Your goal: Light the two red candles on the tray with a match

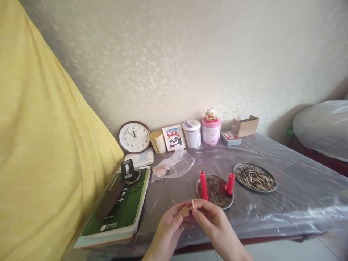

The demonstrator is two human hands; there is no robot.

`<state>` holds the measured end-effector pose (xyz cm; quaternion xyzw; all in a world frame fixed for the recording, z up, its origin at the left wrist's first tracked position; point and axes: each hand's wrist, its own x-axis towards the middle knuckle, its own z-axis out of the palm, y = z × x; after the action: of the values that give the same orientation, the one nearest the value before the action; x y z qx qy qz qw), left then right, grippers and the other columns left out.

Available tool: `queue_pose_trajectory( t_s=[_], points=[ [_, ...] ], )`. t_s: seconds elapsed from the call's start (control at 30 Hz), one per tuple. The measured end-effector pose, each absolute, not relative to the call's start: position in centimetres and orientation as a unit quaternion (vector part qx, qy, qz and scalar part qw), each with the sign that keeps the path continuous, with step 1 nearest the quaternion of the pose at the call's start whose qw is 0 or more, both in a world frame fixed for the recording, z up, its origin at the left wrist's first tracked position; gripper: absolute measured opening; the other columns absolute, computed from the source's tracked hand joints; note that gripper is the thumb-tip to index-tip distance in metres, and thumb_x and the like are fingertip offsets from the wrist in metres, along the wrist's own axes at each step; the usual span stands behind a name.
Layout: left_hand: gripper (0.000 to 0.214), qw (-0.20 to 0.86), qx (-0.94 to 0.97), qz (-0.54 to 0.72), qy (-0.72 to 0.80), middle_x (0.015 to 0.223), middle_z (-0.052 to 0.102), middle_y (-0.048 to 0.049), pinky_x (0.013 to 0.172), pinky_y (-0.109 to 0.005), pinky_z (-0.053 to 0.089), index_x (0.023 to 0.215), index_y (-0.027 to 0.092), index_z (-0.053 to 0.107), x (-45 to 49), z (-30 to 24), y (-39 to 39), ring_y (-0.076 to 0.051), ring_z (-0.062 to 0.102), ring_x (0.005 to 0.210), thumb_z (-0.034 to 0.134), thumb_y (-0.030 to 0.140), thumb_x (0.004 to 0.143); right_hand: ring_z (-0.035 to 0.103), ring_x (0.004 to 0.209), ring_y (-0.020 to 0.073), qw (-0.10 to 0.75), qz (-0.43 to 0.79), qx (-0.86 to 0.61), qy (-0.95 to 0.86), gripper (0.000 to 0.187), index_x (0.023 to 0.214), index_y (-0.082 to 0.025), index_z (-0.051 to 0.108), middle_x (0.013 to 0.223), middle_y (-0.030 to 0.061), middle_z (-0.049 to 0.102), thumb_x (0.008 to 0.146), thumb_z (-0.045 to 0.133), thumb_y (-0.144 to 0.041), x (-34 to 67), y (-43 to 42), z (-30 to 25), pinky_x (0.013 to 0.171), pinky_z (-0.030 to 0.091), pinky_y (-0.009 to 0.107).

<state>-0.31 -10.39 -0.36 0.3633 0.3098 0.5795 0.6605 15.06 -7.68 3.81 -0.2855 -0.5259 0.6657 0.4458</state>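
Note:
Between the fingers of my left hand point(172, 222) is a small tan matchbox point(185, 211). My right hand point(208, 216) pinches a thin pale matchstick point(193, 204), held upright against the box's right end. Both hands are close together above the table's front edge. Just beyond them lies a round metal plate point(217, 207) with dark residue on it. A tall red candle point(203, 185) stands on its left side, and a shorter red candle point(230, 183) leans on its right. No flame shows on either wick.
To the right, another metal plate point(255, 177) holds many used matchsticks. A green book point(116, 206) with a dark strap lies at left, near a plastic bag point(176, 163). Along the wall stand a clock point(134, 137), tins, a framed panda picture point(174, 137) and a cardboard box point(246, 125).

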Motion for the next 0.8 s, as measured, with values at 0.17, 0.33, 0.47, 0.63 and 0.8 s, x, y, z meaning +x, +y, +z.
queue_pose_trajectory(
  t_s=[0.17, 0.33, 0.47, 0.63, 0.8],
  points=[
    [0.038, 0.679, 0.348, 0.575, 0.295, 0.101, 0.068, -0.0161, 0.079, -0.034, 0.042, 0.110, 0.012, 0.068, -0.1, -0.3, -10.5, -0.024, 0.058, 0.092, 0.064, 0.037, 0.082, 0.058, 0.081, 0.0146, 0.438, 0.669, -0.278, -0.532, 0.022, 0.080, -0.017, 0.061, 0.091, 0.0042, 0.062, 0.086, 0.061, -0.038, 15.0, -8.0, 4.0, 0.072, 0.048, 0.022],
    [0.038, 0.655, 0.355, 0.591, 0.308, 0.098, 0.066, -0.0151, 0.074, -0.033, 0.043, 0.105, 0.011, 0.069, -0.6, -0.6, -10.3, -0.022, 0.055, 0.086, 0.065, 0.039, 0.080, 0.056, 0.079, 0.0132, 0.479, 0.613, -0.307, -0.548, 0.022, 0.079, -0.018, 0.062, 0.096, 0.0032, 0.056, 0.085, 0.061, -0.039, 14.9, -7.5, 3.0, 0.071, 0.047, 0.022],
    [0.035, 0.645, 0.323, 0.614, 0.320, 0.092, 0.066, -0.0124, 0.071, -0.032, 0.044, 0.106, 0.012, 0.070, -1.0, -1.0, -10.1, -0.021, 0.056, 0.081, 0.063, 0.037, 0.082, 0.049, 0.070, 0.0128, 0.485, 0.549, -0.377, -0.567, 0.027, 0.080, -0.018, 0.061, 0.077, 0.0008, 0.054, 0.084, 0.060, -0.044, 15.1, -7.0, 1.9, 0.064, 0.042, 0.021],
    [0.036, 0.641, 0.303, 0.621, 0.335, 0.090, 0.065, -0.0118, 0.069, -0.032, 0.045, 0.104, 0.012, 0.071, -0.8, -1.1, -10.0, -0.021, 0.057, 0.080, 0.066, 0.038, 0.080, 0.046, 0.068, 0.0127, 0.482, 0.564, -0.412, -0.529, 0.031, 0.088, -0.017, 0.056, 0.075, 0.0001, 0.054, 0.082, 0.059, -0.047, 15.1, -6.8, 1.6, 0.062, 0.039, 0.021],
    [0.037, 0.637, 0.299, 0.620, 0.346, 0.091, 0.065, -0.0122, 0.068, -0.032, 0.046, 0.104, 0.013, 0.071, -0.7, -1.1, -10.0, -0.021, 0.057, 0.079, 0.068, 0.040, 0.078, 0.046, 0.067, 0.0123, 0.503, 0.542, -0.409, -0.535, 0.025, 0.093, -0.020, 0.048, 0.073, -0.0028, 0.049, 0.084, 0.057, -0.040, 15.2, -6.8, 1.8, 0.061, 0.039, 0.021]
  ],
)
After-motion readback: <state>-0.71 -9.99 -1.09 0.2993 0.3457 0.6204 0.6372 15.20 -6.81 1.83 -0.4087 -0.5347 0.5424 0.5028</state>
